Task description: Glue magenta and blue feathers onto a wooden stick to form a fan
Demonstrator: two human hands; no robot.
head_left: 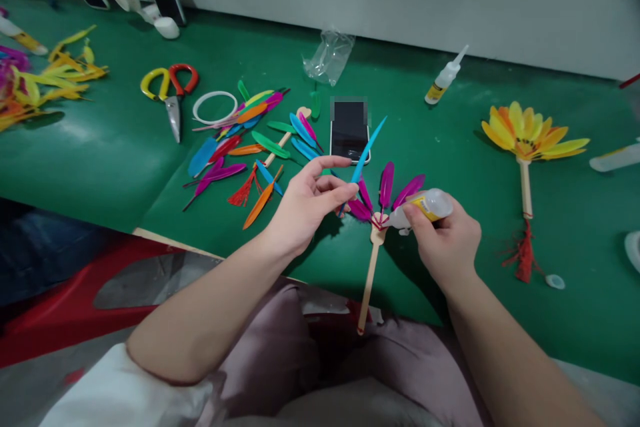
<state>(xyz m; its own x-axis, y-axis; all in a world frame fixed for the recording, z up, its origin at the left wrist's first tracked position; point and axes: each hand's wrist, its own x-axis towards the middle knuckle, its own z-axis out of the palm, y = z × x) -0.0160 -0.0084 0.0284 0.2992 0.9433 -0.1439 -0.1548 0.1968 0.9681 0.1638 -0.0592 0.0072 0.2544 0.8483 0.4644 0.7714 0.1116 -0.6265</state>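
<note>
My left hand (307, 203) pinches the quill end of a blue feather (367, 150), whose tip points up and right. My right hand (445, 237) is wrapped round a small glue bottle (427, 205), its nozzle aimed left at the top of a wooden stick (371, 270). Three purple feathers (386, 190) fan out from that stick's heart-shaped head on the green table (100, 147). The stick's lower end hangs over the table edge above my lap.
Loose coloured feathers (240, 147) and another wooden stick lie left of centre. Behind them are scissors (173, 97), a white ring (215, 107), a phone (350, 130), a plastic bag (327, 57) and a second glue bottle (443, 80). A finished yellow feather fan (530, 137) lies right.
</note>
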